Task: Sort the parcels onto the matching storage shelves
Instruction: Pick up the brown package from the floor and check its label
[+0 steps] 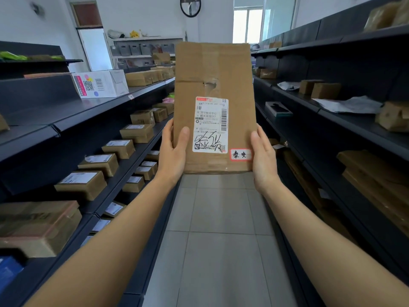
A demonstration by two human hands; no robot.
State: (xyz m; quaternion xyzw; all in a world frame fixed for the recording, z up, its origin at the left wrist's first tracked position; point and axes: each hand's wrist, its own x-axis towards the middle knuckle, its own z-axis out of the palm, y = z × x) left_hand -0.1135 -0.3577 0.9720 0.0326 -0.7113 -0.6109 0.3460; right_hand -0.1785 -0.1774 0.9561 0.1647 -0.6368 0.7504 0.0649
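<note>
A tall brown cardboard parcel (pixel 213 85) is held upright in the middle of the aisle, its white shipping label with handwriting and a small red-bordered sticker facing me. My left hand (pixel 173 151) grips its lower left edge, thumb on the front face. My right hand (pixel 263 156) grips the lower right edge. Dark storage shelves run along the left (pixel 93 111) and the right (pixel 332 111) of the aisle.
The left shelves hold several small labelled cardboard boxes (pixel 137 132) and a white printed box (pixel 100 84). The right shelves carry brown parcels (pixel 391 116), grey mailer bags (pixel 347 104) and flat cartons (pixel 376 180). A grey tiled floor (pixel 221 240) runs between them toward a back rack.
</note>
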